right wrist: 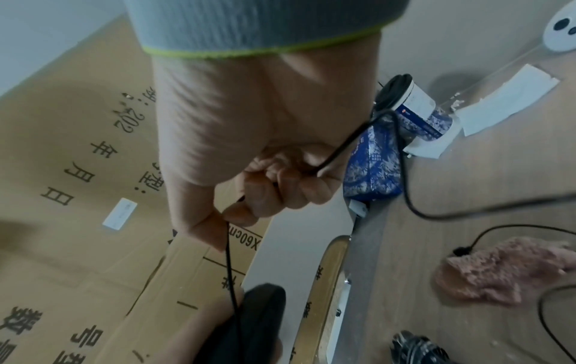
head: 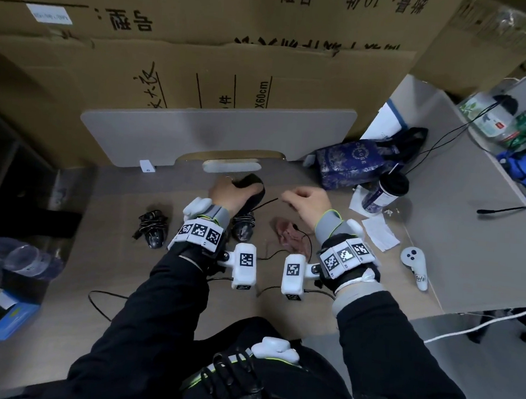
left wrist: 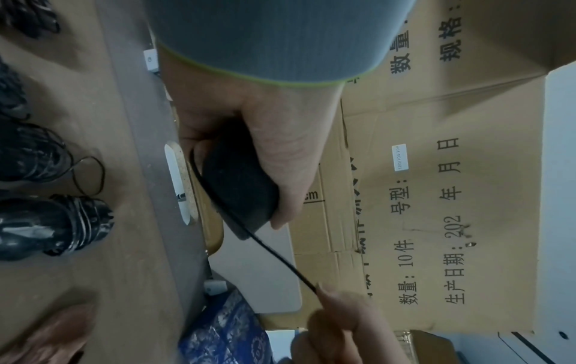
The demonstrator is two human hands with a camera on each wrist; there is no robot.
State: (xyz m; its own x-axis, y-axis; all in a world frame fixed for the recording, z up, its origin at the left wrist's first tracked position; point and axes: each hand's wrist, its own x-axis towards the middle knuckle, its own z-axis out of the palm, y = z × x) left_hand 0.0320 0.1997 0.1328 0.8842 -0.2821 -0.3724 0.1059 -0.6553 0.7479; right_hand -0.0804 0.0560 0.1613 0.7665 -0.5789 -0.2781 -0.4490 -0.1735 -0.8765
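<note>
My left hand grips a black computer mouse, lifted a little above the desk near the back panel. Its thin black cable runs taut from the mouse to my right hand. That hand pinches the cable between thumb and curled fingers, and the slack trails back over the desk. Two other black mice with cables wound round them lie on the desk below my left wrist.
A pink fuzzy cloth lies under my right wrist. To the right stand a blue patterned bag, a lidded cup, paper slips and a white controller. A grey divider panel and cardboard boxes close the back.
</note>
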